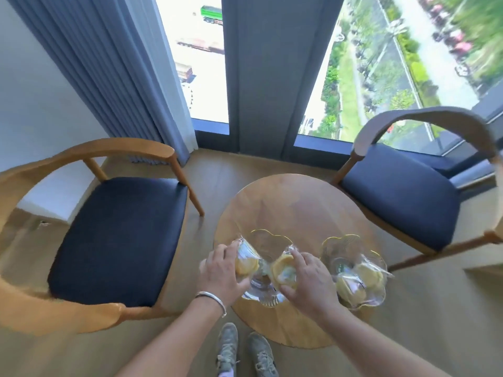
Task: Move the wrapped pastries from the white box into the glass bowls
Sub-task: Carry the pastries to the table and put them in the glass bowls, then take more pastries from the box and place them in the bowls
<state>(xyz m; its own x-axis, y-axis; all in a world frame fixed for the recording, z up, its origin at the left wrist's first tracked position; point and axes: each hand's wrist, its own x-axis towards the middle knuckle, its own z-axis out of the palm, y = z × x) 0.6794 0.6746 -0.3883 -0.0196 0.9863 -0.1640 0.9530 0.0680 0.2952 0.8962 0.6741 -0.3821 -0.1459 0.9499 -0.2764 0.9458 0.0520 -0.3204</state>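
Two gold-rimmed glass bowls stand on a small round wooden table (294, 202). Over the left bowl (265, 242) my left hand (220, 270) grips a clear-wrapped yellow pastry (246, 263), and my right hand (310, 278) grips a second wrapped pastry (283, 269). Both pastries hang just above or inside that bowl's rim; I cannot tell whether they touch it. The right bowl (353, 270) holds two wrapped pastries (351, 289). No white box shows in the view.
A wooden armchair with a dark blue seat (117, 240) stands left of the table, and a second one (400, 200) stands to its right. Behind are a grey curtain (114, 63) and floor-length windows. My shoes (245, 349) are at the table's near edge.
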